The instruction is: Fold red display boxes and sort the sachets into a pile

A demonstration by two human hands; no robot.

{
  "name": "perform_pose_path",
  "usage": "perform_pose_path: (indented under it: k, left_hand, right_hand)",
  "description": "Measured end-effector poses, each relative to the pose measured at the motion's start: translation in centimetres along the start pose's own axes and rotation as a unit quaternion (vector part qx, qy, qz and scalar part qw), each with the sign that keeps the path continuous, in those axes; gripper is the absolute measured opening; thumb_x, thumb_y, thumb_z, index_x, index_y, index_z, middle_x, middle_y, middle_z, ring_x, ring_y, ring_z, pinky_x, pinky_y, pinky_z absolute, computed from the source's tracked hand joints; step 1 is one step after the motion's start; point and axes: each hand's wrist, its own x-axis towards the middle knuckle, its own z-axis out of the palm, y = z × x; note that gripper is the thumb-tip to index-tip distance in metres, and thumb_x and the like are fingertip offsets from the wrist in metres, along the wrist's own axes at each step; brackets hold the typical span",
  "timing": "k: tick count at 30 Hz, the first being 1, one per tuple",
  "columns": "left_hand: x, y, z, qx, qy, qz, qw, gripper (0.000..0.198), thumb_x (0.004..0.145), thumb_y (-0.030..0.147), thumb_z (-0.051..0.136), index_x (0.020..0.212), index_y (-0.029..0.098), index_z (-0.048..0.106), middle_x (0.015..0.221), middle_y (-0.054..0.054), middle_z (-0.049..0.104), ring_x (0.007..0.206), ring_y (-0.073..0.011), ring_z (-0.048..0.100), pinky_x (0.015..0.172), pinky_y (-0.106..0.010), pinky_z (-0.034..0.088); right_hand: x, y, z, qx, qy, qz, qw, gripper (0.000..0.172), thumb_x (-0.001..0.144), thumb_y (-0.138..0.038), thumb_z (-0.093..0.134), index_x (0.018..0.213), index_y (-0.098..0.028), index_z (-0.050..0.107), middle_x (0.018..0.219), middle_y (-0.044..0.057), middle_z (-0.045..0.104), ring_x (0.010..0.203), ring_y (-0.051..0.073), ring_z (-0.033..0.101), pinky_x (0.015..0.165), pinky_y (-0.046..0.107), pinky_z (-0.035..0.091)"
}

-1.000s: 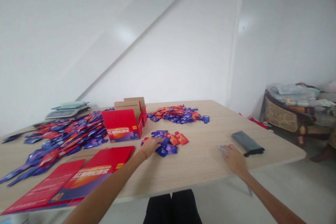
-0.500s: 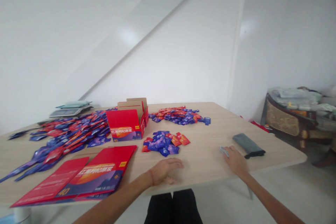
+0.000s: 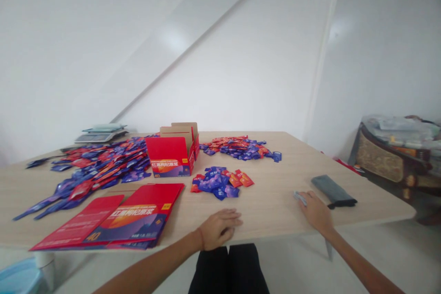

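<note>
My left hand (image 3: 220, 228) rests over the table's front edge, fingers loosely extended, with nothing in it. On the right, my right hand (image 3: 316, 211) is closed on a small pale grey object (image 3: 300, 198), too small to name, at the table surface. Just beyond my left hand lies a small pile of purple and red sachets (image 3: 217, 183). A dark grey folded cloth (image 3: 333, 190) lies right of my right hand. Flattened red and purple cartons (image 3: 138, 216) are stacked at the front left, and open red boxes (image 3: 170, 156) stand behind them.
A large heap of sachets (image 3: 103, 161) spreads over the left of the table (image 3: 268, 216). Another heap (image 3: 241, 147) lies at the back. A scale (image 3: 101, 134) sits at the back left. Beyond the right edge stands a patterned chair (image 3: 375, 156) piled with bags.
The view has shifted, so the table things appear farther right and slightly higher. My left hand's blurred fingers now look still. My right hand keeps the small object.
</note>
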Motion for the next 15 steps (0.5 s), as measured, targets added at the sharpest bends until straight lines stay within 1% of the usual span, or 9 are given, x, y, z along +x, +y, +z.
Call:
perform_pose_path:
  k: [8, 15]
  left_hand:
    - [-0.19, -0.25, 0.39, 0.011, 0.011, 0.017, 1.000, 0.051, 0.094, 0.019, 0.051, 0.144, 0.025, 0.060, 0.153, -0.007, 0.055, 0.146, -0.0254, 0.047, 0.123, -0.045, 0.037]
    - [-0.19, -0.18, 0.48, 0.028, 0.011, 0.024, 0.999, 0.052, 0.095, 0.019, 0.050, 0.146, 0.025, 0.057, 0.154, -0.007, 0.054, 0.147, -0.0252, 0.045, 0.124, -0.046, 0.036]
  right_hand:
    - [0.04, -0.43, -0.78, -0.001, -0.012, 0.009, 1.000, 0.039, 0.100, -0.032, 0.042, 0.126, -0.021, 0.069, 0.114, 0.010, 0.067, 0.089, 0.020, 0.067, 0.075, 0.030, 0.048]
    - [-0.07, -0.57, -1.02, -0.008, -0.013, 0.017, 1.000, 0.037, 0.101, -0.033, 0.043, 0.127, -0.024, 0.068, 0.118, 0.009, 0.067, 0.089, 0.019, 0.067, 0.072, 0.029, 0.047]
